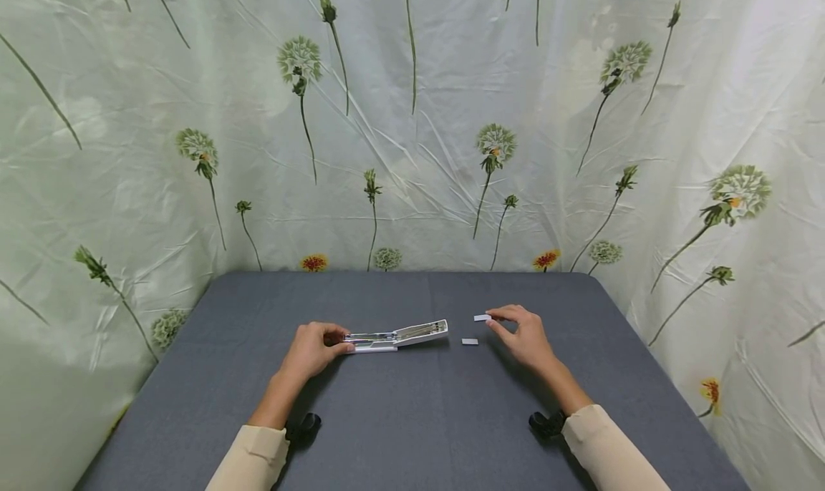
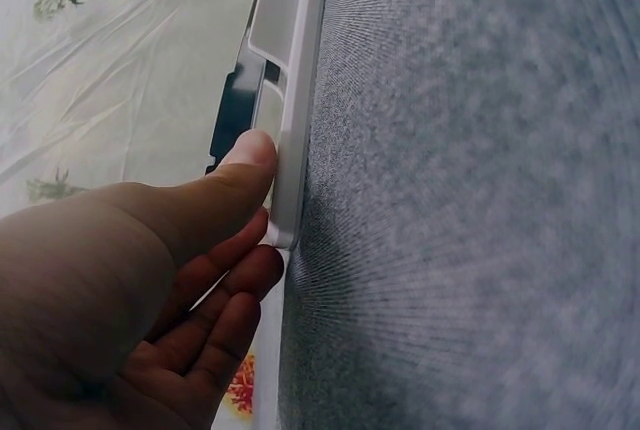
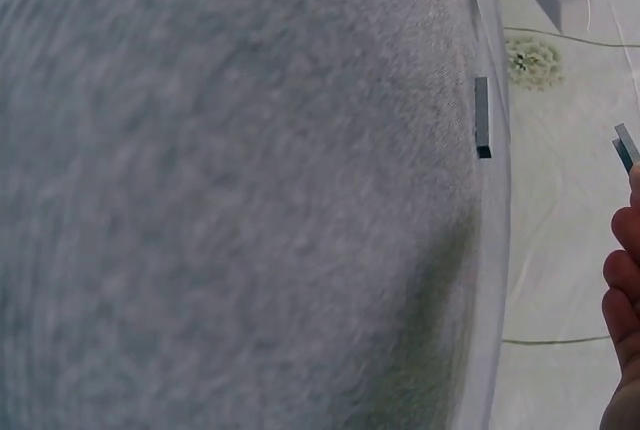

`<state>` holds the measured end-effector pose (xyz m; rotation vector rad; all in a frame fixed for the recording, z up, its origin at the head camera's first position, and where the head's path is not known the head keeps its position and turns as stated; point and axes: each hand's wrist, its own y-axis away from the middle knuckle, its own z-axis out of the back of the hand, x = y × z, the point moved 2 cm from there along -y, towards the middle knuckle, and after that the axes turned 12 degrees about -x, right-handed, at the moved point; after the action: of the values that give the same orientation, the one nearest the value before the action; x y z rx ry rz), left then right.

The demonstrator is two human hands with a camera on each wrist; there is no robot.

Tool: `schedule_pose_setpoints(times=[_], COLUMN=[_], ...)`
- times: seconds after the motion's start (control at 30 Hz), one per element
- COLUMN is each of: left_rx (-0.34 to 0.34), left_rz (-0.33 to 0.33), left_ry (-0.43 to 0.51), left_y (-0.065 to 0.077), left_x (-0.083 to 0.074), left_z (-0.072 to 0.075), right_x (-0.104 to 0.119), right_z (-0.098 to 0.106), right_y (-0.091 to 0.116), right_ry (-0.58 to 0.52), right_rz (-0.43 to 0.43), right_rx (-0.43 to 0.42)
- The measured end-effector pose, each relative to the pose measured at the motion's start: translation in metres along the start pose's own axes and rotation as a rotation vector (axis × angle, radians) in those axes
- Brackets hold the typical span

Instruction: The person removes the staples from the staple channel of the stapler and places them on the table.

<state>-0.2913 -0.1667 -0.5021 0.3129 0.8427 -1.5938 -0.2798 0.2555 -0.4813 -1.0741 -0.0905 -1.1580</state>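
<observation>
A white stapler (image 1: 420, 331) lies on the table with its top folded back to the right, baring the metal inside. My left hand (image 1: 314, 348) pinches its left end; in the left wrist view the thumb (image 2: 250, 153) presses on the white base (image 2: 291, 150). Between thumb and fingertips my right hand (image 1: 525, 336) holds a small strip of staples (image 1: 482, 318) above the table, to the right of the stapler. A second staple strip (image 1: 470, 341) rests on the table between the stapler and that hand. In the right wrist view only the fingers' edge shows.
A dark grey cloth covers the table (image 1: 412, 419). Behind it hangs a pale curtain (image 1: 438, 154) printed with dandelions. Dark straps with cameras sit at both wrists, below cream sleeves (image 1: 254, 455).
</observation>
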Motion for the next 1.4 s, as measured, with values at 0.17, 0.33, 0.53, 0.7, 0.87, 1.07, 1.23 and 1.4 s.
schedule_pose_setpoints(times=[0.17,0.33,0.53,0.7,0.87,1.07,1.23,1.4], left_rx=[0.007,0.013,0.012,0.021,0.021,0.017,0.015,0.011], left_rz=[0.005,0.007,0.011,0.019,0.026,0.033,0.037,0.032], left_ry=[-0.009,-0.020,-0.026,-0.020,-0.020,-0.014,-0.014,-0.014], left_y=[0.000,0.000,0.001,0.001,0.000,0.001,0.001,0.001], left_x=[0.000,0.001,0.002,0.002,0.001,0.001,0.001,0.001], left_z=[0.001,0.002,0.001,0.001,0.000,0.001,0.000,-0.001], right_x=[-0.003,-0.006,-0.013,-0.019,-0.023,-0.028,-0.030,-0.031], right_z=[0.001,0.001,-0.001,-0.002,0.000,0.003,0.005,0.005], right_y=[0.003,0.007,0.012,0.015,0.016,0.018,0.018,0.020], right_ry=[0.013,0.029,0.059,0.066,0.079,0.103,0.102,0.108], right_rz=[0.001,-0.001,-0.021,-0.034,-0.038,-0.039,-0.036,-0.038], right_rx=[0.014,0.031,0.070,0.096,0.137,0.194,0.217,0.232])
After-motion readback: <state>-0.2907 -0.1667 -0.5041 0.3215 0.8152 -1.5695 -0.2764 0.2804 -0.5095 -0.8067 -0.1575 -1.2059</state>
